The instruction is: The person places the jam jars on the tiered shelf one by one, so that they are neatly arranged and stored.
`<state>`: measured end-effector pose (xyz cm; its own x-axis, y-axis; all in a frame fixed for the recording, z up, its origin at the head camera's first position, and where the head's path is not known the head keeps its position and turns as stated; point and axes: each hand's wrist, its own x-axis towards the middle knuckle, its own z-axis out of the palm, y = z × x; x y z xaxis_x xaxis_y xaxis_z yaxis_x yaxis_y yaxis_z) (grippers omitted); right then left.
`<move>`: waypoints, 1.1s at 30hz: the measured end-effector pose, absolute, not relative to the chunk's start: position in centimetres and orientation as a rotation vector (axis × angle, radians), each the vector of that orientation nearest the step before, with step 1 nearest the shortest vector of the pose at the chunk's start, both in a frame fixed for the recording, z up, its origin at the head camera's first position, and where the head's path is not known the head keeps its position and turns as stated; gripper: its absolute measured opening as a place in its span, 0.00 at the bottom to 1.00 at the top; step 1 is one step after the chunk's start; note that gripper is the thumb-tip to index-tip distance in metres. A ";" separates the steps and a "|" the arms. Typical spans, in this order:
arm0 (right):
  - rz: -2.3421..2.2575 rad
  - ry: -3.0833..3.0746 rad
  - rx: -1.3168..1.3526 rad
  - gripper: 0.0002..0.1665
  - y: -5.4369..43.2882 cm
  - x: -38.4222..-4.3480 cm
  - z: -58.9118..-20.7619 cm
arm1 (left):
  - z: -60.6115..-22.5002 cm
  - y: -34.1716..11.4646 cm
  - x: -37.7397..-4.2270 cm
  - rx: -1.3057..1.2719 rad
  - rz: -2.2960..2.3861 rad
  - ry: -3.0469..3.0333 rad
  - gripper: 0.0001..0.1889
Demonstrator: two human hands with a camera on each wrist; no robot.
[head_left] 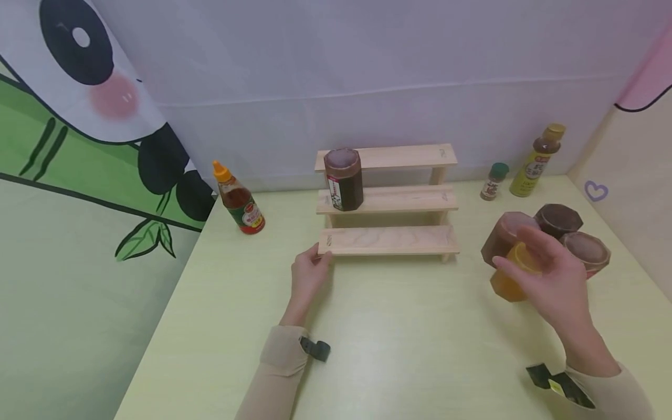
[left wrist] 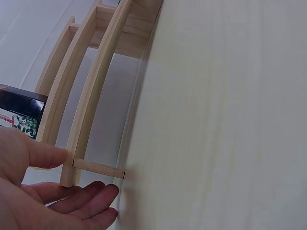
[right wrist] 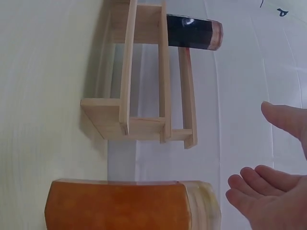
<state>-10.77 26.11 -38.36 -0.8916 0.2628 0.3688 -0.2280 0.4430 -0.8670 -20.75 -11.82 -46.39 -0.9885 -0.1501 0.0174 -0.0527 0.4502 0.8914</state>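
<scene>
At the front left corner of a three-step wooden rack (head_left: 388, 240), my left hand (head_left: 308, 274) pinches the end of the lowest board, thumb above and fingers below in the left wrist view. A dark jar (head_left: 350, 192) with a pale lid stands upright on the left end of the middle step. On the right, my right hand (head_left: 562, 286) holds nothing, its thumb and fingers spread over an orange jar (head_left: 506, 287). The right wrist view shows those fingers (right wrist: 259, 184) apart from the orange jar's lid end. Behind the orange jar, a dark jar (head_left: 496, 239) is partly hidden.
Two more dark jars (head_left: 559, 220) cluster at the right. A green-capped shaker (head_left: 492, 185) and a yellow-labelled bottle (head_left: 531, 169) stand by the back right. An orange-capped sauce bottle (head_left: 244, 207) stands left of the rack. A fabric backdrop (head_left: 262, 134) closes off the table's far edge.
</scene>
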 end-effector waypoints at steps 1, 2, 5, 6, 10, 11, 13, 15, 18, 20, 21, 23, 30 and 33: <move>1.444 -2.234 -0.046 0.36 26.3 -10.6 -38.4 | -46.4 -11.8 -20.8 0.180 -1.586 -2.595 0.21; 1.440 -2.221 -0.064 0.36 26.5 -10.5 -38.4 | -46.4 -11.8 -20.8 0.179 -1.583 -2.598 0.21; 1.441 -2.186 -0.115 0.36 26.7 -10.0 -38.4 | -46.4 -11.8 -20.8 0.184 -1.582 -2.600 0.21; 1.443 -2.170 -0.128 0.37 26.8 -9.9 -38.4 | -46.4 -11.8 -20.8 0.186 -1.582 -2.601 0.21; 1.464 -2.104 -0.199 0.38 26.7 -9.4 -38.6 | -46.4 -11.8 -20.9 0.197 -1.585 -2.602 0.21; 1.466 -2.090 -0.212 0.38 26.8 -9.3 -38.7 | -46.4 -11.8 -20.9 0.204 -1.588 -2.603 0.21; 1.462 -2.079 -0.235 0.38 26.8 -9.2 -38.9 | -46.4 -11.7 -20.9 0.211 -1.598 -2.602 0.21; 1.462 -2.080 -0.256 0.39 27.0 -9.2 -39.1 | -46.5 -11.8 -20.9 0.215 -1.603 -2.602 0.21; 1.473 -2.093 -0.293 0.39 27.3 -9.2 -39.3 | -46.5 -11.8 -20.8 0.224 -1.615 -2.601 0.21; 1.470 -2.124 -0.319 0.39 27.5 -9.1 -39.5 | -46.5 -11.8 -20.8 0.226 -1.610 -2.604 0.21; 1.473 -2.138 -0.333 0.39 27.5 -9.1 -39.6 | -46.5 -11.8 -20.8 0.225 -1.608 -2.606 0.21; 1.460 -2.173 -0.345 0.40 27.7 -9.1 -39.8 | -46.5 -11.9 -20.8 0.226 -1.612 -2.605 0.22; 1.454 -2.188 -0.367 0.42 28.1 -9.1 -40.3 | -46.5 -11.8 -20.9 0.222 -1.632 -2.603 0.22; 1.446 -2.190 -0.361 0.42 28.2 -9.1 -40.4 | -46.5 -11.8 -20.9 0.220 -1.630 -2.604 0.23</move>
<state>-9.10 28.15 -40.36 -0.8464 0.4700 0.2505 -0.0458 0.4043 -0.9135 -20.92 -11.83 -46.47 -0.9879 -0.1533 -0.0239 -0.0885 0.4302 0.8984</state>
